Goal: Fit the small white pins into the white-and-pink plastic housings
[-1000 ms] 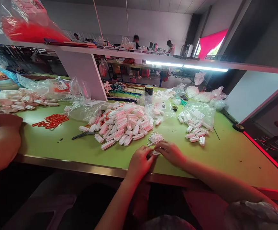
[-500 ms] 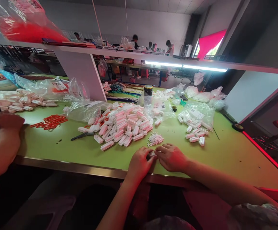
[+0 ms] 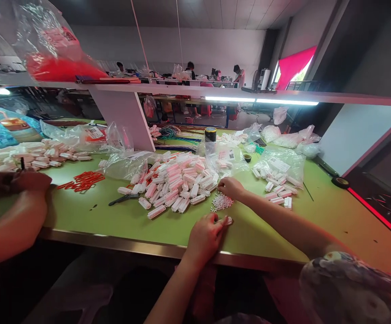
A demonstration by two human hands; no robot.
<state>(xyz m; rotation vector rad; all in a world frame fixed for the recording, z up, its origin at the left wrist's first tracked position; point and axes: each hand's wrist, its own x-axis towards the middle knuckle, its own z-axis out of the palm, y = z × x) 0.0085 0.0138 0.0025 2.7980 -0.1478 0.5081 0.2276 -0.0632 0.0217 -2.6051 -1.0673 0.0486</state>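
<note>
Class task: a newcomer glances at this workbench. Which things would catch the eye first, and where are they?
A big heap of white connector housings fills the middle of the green table. Just right of it, the right hand reaches over a small pile of tiny white pieces, while the left hand pinches one housing near the front edge.

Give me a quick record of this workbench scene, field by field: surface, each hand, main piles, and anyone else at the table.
Surface: green table
Left hand: pinches a small white connector at the near table edge
Right hand: reaches over the little heap of tiny white parts, fingers curled
Main pile: white connector housings at centre
Smaller group: white housings at right
Other: red clips; a co-worker's hand at far left
</note>
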